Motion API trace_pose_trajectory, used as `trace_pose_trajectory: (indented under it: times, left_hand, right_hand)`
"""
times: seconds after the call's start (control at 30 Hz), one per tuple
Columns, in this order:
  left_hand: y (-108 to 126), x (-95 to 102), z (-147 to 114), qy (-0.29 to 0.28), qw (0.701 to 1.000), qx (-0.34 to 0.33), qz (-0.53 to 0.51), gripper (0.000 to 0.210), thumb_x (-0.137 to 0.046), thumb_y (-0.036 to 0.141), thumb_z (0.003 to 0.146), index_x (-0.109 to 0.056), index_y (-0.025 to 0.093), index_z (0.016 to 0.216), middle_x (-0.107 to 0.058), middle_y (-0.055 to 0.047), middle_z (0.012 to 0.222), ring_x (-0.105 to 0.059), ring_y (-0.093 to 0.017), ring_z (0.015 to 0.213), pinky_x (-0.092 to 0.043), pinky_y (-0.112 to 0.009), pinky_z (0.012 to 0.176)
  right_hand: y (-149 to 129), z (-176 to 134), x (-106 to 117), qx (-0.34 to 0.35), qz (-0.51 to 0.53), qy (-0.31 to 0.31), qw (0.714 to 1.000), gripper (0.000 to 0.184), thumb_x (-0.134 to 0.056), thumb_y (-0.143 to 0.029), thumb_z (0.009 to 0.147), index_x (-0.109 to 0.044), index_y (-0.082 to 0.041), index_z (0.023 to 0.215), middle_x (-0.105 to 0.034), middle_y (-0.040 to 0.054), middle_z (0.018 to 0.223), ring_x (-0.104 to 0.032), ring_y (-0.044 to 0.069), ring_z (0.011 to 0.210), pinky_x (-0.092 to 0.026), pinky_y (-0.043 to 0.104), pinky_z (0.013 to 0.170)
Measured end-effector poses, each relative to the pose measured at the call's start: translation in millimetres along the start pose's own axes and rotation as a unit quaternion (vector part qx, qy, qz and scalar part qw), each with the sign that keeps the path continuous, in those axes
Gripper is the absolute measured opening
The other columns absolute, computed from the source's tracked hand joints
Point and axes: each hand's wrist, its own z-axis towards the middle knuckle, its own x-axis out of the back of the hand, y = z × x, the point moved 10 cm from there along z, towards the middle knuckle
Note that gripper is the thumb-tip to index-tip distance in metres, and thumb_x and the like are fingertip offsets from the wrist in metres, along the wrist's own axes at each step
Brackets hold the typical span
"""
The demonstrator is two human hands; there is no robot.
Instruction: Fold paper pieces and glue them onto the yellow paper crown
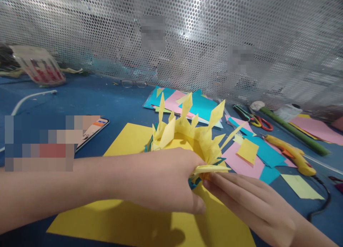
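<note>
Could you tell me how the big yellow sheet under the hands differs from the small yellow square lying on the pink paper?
The big yellow sheet lies directly on the blue table, partly covered by both hands; the small yellow square rests on pink paper, untouched. The sheet is far larger and a deeper yellow. Both lie flat.

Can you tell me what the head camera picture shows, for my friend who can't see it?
Two hands, the left hand and right hand, pinch a spiky yellow paper flower over a big yellow sheet on a blue table. Around it lie pink and blue paper pieces, a yellow glue gun, scissors and a phone.
</note>
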Motion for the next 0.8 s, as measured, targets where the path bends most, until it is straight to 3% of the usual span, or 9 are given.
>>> trace_pose_trajectory:
  times: [0.27,0.6,0.8]
  left_hand:
    - [-1.9,-2.9,-0.6,-0.013,1.000,0.022,-0.006,0.019,-0.069,0.031,0.073,-0.062,0.026,0.090,-0.073,-0.001,0.095,-0.067,-0.025,0.085,-0.049,-0.033,0.072]
    - [-2.5,-3.7,-0.6,-0.018,1.000,0.024,-0.001,0.015,-0.068,0.030,0.074,-0.060,0.025,0.085,-0.073,0.000,0.091,-0.068,-0.024,0.082,-0.048,-0.032,0.069]
    - [-2.6,-2.8,-0.4,-0.012,1.000,0.019,-0.003,0.015,-0.068,0.030,0.074,-0.061,0.025,0.086,-0.074,-0.001,0.092,-0.068,-0.024,0.083,-0.048,-0.032,0.071]
  right_hand:
    - [-0.5,-3.0,-0.2,0.003,-0.021,0.001,1.000,0.044,-0.035,-0.002,0.095,-0.063,-0.005,0.128,-0.073,0.0177,0.122,-0.069,0.022,0.116,-0.055,0.026,0.102]
    - [0.8,0.0,-0.7,0.000,-0.007,0.001,1.000,0.052,-0.035,0.000,0.092,-0.050,-0.006,0.141,-0.074,0.0177,0.122,-0.071,0.023,0.114,-0.058,0.028,0.098]
    - [0.9,1.6,0.6,-0.005,0.007,0.004,1.000,0.053,-0.036,0.000,0.092,-0.051,-0.008,0.142,-0.074,0.0167,0.121,-0.072,0.023,0.112,-0.059,0.027,0.096]
